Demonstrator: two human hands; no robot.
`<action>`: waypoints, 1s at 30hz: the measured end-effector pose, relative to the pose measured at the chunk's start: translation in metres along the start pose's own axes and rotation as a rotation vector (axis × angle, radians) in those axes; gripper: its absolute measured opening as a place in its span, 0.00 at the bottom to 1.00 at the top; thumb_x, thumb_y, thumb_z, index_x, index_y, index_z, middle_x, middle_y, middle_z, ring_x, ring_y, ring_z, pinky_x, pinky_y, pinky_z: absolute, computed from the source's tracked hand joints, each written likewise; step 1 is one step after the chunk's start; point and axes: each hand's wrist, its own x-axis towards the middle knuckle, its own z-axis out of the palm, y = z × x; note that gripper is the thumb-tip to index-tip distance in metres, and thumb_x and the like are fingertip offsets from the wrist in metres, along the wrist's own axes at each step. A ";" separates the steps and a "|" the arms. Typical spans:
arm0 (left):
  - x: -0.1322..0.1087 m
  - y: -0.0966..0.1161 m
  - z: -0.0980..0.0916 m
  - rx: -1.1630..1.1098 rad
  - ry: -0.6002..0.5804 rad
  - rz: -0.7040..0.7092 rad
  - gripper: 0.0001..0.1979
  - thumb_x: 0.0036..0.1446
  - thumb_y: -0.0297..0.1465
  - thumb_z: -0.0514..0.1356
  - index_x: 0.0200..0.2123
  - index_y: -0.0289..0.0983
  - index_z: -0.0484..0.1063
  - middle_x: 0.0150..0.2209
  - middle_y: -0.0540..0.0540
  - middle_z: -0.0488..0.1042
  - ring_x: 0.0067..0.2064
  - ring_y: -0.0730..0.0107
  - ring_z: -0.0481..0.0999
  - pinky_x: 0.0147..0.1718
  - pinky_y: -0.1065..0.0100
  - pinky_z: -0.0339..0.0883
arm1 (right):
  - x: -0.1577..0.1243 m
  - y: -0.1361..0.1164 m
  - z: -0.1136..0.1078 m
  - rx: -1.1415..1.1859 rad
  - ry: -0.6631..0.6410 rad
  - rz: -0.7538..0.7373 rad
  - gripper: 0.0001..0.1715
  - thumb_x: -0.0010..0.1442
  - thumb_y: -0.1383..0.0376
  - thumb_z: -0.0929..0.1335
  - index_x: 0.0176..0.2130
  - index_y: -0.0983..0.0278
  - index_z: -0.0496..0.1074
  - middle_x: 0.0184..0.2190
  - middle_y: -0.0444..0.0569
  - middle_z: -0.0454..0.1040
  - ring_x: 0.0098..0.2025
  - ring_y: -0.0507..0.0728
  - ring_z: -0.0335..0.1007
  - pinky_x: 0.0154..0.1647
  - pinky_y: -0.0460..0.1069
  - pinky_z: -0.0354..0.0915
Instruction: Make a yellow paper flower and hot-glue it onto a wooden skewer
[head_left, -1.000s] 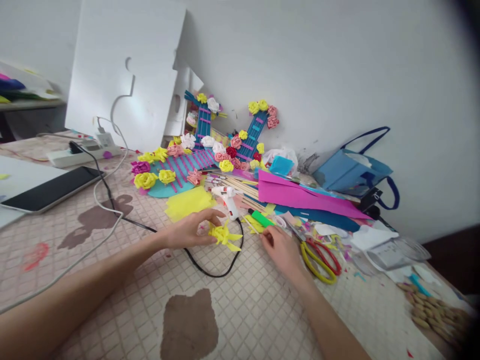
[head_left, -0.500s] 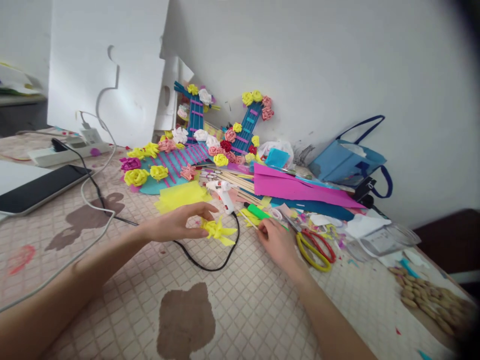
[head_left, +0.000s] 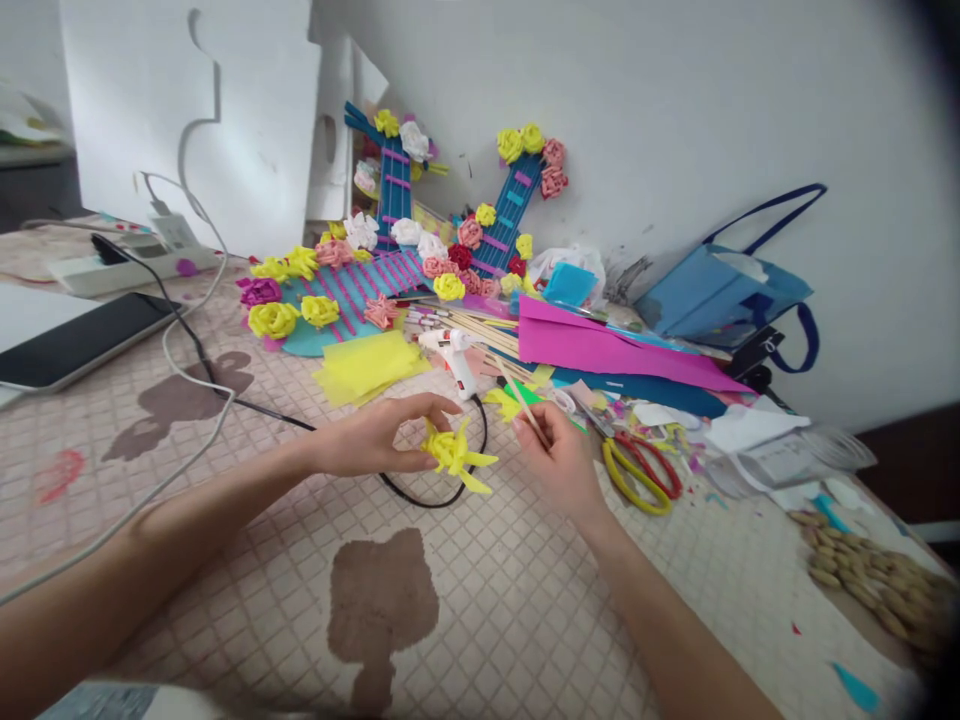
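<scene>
My left hand (head_left: 382, 437) is closed on a yellow paper flower (head_left: 452, 453), thumb and fingers at its left side, its loose petals pointing right. My right hand (head_left: 559, 460) pinches a thin wooden stick (head_left: 523, 400), which slants up and to the left from the fingers. Just beyond both hands, a white glue gun (head_left: 456, 362) lies on the table, its black cord looping behind the flower. A green marker (head_left: 525, 393) shows partly behind the stick. Scissors (head_left: 641, 470) with red and yellow handles lie to the right of my right hand.
Yellow paper sheets (head_left: 367, 367) and blue cardboard guitars (head_left: 322, 315) with paper roses stand beyond my left hand. A magenta sheet (head_left: 600, 345), a blue bag (head_left: 712, 295) and nuts (head_left: 862, 565) are to the right. A phone (head_left: 82, 340) and power strip (head_left: 112, 272) are at left.
My right hand has picked up the wooden stick and raised it off the table beside the green marker. My left hand has lifted the yellow flower slightly. The view has shifted a little.
</scene>
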 end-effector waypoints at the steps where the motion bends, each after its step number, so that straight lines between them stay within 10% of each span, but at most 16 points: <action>1: 0.000 0.000 0.000 -0.002 0.007 -0.002 0.25 0.54 0.35 0.61 0.55 0.40 0.59 0.49 0.44 0.70 0.51 0.62 0.69 0.51 0.60 0.63 | -0.001 -0.001 0.001 0.011 -0.009 0.000 0.09 0.60 0.59 0.63 0.34 0.63 0.64 0.26 0.42 0.66 0.26 0.50 0.60 0.26 0.45 0.58; 10: -0.001 0.006 0.003 -0.007 0.028 0.010 0.30 0.53 0.33 0.61 0.58 0.41 0.54 0.46 0.47 0.70 0.49 0.64 0.70 0.51 0.61 0.62 | -0.005 -0.007 0.006 0.035 -0.206 -0.066 0.14 0.62 0.56 0.61 0.31 0.63 0.67 0.23 0.42 0.64 0.24 0.50 0.58 0.23 0.45 0.54; 23: 0.001 -0.003 0.005 0.064 0.034 -0.021 0.28 0.53 0.31 0.60 0.56 0.42 0.56 0.47 0.47 0.70 0.49 0.63 0.70 0.50 0.61 0.62 | 0.003 0.022 0.001 -0.624 -0.031 -0.103 0.09 0.61 0.66 0.59 0.33 0.63 0.66 0.34 0.51 0.69 0.35 0.57 0.67 0.36 0.50 0.60; 30: 0.000 -0.003 0.007 0.044 0.009 -0.028 0.28 0.53 0.32 0.61 0.56 0.43 0.56 0.47 0.48 0.69 0.50 0.64 0.69 0.51 0.61 0.61 | 0.005 0.025 0.002 -0.449 0.003 -0.103 0.06 0.60 0.67 0.60 0.35 0.62 0.65 0.34 0.51 0.71 0.36 0.57 0.67 0.36 0.50 0.62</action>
